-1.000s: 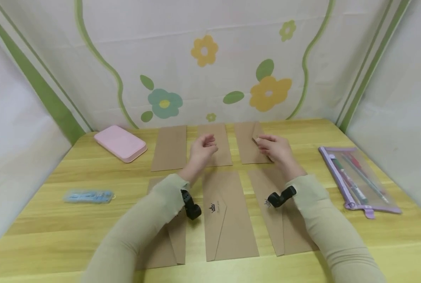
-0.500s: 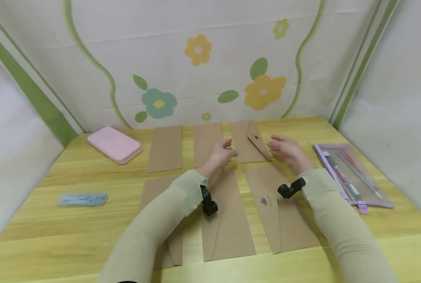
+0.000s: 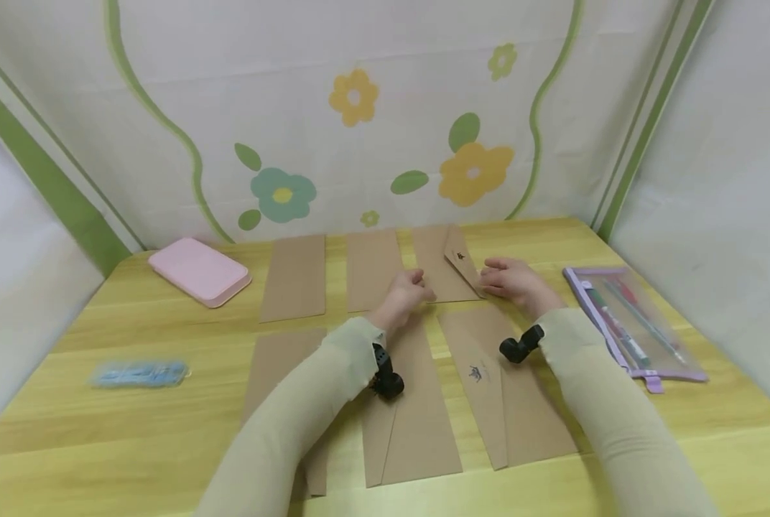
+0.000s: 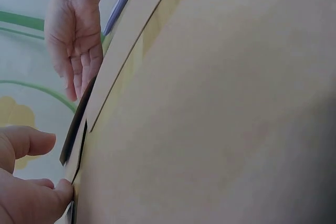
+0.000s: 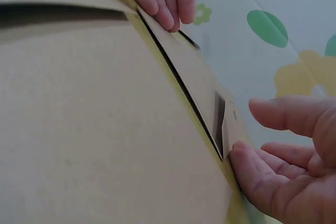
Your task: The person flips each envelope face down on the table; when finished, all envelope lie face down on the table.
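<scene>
A brown paper envelope (image 3: pixel 433 269) lies at the back right, its pointed flap (image 3: pixel 462 260) marked with a small crown and slightly raised. My left hand (image 3: pixel 403 296) is at its near left corner, partly over the back middle envelope (image 3: pixel 370 262). At the right edge, by the flap's tip, is my right hand (image 3: pixel 517 282). The right wrist view has the right fingertips (image 5: pixel 241 153) right at the envelope's corner, thumb apart. In the left wrist view, the left fingertips (image 4: pixel 64 188) meet the edge, the thumb held away. Neither hand curls round anything.
Another envelope (image 3: pixel 293 280) lies back left, with front ones at left (image 3: pixel 275 366), middle (image 3: pixel 424 424) and right (image 3: pixel 534 409). A pink case (image 3: pixel 197 269) and blue packet (image 3: pixel 141 373) lie left; a purple-edged pouch (image 3: pixel 643 323) of pens lies right. Fabric walls (image 3: pixel 359 158) surround the table.
My left hand has moved right, from above the back middle envelope to the back right one. My right hand has left the flap for the envelope's right edge. The head view has turned slightly right.
</scene>
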`<state>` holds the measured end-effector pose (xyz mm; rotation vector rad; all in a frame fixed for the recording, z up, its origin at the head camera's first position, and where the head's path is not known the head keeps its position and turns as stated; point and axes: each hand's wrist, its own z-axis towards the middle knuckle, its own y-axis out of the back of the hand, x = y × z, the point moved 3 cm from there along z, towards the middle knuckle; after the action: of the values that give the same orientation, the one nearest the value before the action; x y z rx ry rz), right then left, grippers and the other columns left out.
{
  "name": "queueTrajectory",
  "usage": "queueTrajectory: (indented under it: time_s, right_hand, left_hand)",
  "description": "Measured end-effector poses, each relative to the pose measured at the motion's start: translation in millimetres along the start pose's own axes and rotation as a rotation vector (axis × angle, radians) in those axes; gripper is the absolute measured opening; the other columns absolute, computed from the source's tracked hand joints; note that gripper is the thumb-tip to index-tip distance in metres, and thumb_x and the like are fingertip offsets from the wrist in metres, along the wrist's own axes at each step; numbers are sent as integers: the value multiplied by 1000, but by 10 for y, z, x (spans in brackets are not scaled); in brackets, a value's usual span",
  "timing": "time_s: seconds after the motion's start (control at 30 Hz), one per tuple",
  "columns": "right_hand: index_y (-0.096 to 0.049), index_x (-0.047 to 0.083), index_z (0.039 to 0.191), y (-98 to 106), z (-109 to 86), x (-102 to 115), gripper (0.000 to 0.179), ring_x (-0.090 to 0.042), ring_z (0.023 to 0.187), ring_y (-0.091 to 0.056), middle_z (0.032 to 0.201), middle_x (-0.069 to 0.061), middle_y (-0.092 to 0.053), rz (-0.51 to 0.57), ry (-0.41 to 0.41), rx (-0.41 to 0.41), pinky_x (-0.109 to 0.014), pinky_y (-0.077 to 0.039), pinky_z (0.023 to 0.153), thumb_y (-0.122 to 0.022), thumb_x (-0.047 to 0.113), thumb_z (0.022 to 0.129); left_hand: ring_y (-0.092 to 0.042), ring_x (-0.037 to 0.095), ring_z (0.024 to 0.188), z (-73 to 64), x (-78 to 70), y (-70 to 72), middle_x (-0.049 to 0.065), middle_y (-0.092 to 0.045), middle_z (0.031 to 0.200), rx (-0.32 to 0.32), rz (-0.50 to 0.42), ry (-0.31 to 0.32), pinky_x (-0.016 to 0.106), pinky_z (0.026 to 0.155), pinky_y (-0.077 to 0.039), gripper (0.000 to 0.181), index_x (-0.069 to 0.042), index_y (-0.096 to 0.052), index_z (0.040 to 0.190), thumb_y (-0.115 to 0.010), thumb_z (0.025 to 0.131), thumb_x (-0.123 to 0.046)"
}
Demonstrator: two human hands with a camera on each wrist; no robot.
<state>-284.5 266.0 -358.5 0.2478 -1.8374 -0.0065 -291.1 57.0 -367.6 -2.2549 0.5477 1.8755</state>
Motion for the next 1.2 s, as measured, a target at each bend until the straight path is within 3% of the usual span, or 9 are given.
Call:
queueTrajectory:
  time_s: [0.3,0.43,0.5,0.7,0.9,1.2]
  right_hand:
    - [-11,-1,147,20,47,-25,68,-32,133,-31,149,-23,-23,-24,2,13,-23,-44,96,-51,1,92]
    - [-8,3,148,37,43,-33,68,-18,114,-52,148,-23,-25,-2,-5,20,-20,-46,91,-49,0,93]
    - [-7,4,148,40,36,-37,69,-15,110,-54,148,-23,-25,8,-7,19,-19,-47,89,-48,0,94]
    - [-10,2,148,3,17,-20,68,-31,130,-36,148,-23,-25,-3,-19,45,-21,-46,92,-49,-2,92]
    - [-11,0,147,-24,9,0,67,-33,127,-38,148,-24,-24,-69,-5,79,-20,-47,90,-49,0,93]
    - [-10,-1,147,-119,66,31,68,-35,132,-32,149,-23,-23,-34,-3,122,-26,-43,97,-50,0,92]
  left_hand:
    - [-32,25,135,-20,1,38,15,-33,147,-27,-48,-7,35,108,-32,65,-1,-30,143,-57,84,4]
    - [-33,26,134,-30,10,38,16,-36,145,-55,-117,-13,36,108,-32,63,1,-31,142,-56,84,5]
    - [-34,27,133,-29,25,32,16,-37,144,-75,-146,-17,35,107,-32,61,2,-32,141,-54,84,7]
    - [-40,25,130,-28,47,31,14,-42,141,-146,-180,-21,32,104,-37,57,1,-38,138,-51,83,10]
    - [-44,22,126,-47,11,22,13,-49,135,-196,-195,-61,29,100,-41,56,1,-43,135,-51,82,13]
    - [-48,22,121,-34,17,120,15,-54,129,-278,-286,-140,27,95,-44,51,3,-48,131,-48,81,16]
